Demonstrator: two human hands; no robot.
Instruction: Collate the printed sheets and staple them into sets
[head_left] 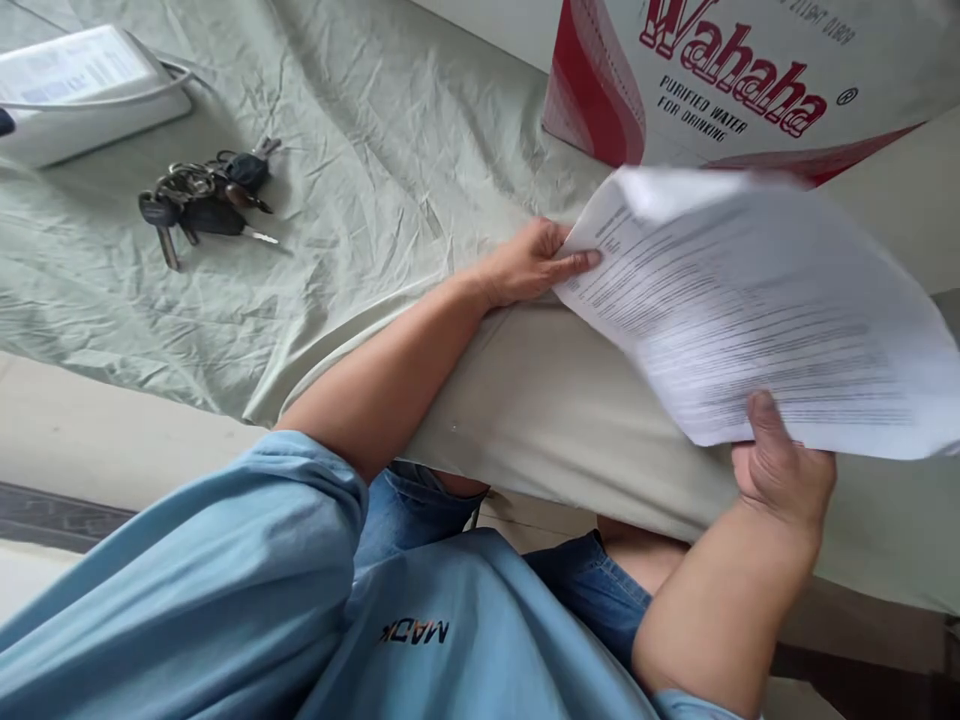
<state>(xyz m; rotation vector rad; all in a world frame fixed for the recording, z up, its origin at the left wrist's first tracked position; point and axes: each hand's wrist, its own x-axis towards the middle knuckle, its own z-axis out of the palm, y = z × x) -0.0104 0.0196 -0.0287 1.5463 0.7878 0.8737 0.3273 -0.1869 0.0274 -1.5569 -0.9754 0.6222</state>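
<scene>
Printed sheets of paper (765, 310) are spread between my two hands above the edge of the cloth-covered table. My left hand (536, 262) pinches the left corner, its thumb lying on top of the print. At the near edge, my right hand (784, 465) grips the paper, thumb on the upper face and fingers hidden underneath. The paper bows in the middle, and its far edge is curled up and blurred. How many sheets there are I cannot tell.
A white and red water carton (720, 90) stands just behind the paper. On the pale green tablecloth (375, 150) lies a bunch of keys (210, 195). Farther left sits a white box (90, 90) with a grey cable across it.
</scene>
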